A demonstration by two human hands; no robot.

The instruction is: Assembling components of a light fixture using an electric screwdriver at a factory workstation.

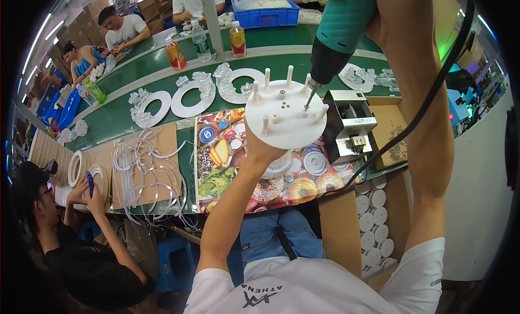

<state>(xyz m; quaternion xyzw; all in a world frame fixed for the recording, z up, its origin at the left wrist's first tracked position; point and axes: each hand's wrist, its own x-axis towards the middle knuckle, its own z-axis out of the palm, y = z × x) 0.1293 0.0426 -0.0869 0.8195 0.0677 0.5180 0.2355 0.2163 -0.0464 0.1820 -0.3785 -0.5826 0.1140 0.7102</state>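
Note:
My left hand [260, 147] holds up a white round plastic disc [284, 118] from below; several short white posts stand on its top face. My right hand [379, 16] grips a teal and black electric screwdriver [338, 32], mostly hidden behind the tool body. The screwdriver's bit [309, 100] points down and touches the disc near its centre holes. A black cable [428, 97] runs from the tool down along my right forearm.
A small grey screw-feeder machine [351, 124] sits right of the disc, beside a cardboard tray of screws [392, 135]. A box of white round parts [374, 222] is lower right. White rings with clear trim [189, 97] lie on the green conveyor. A seated person [81, 249] works at left.

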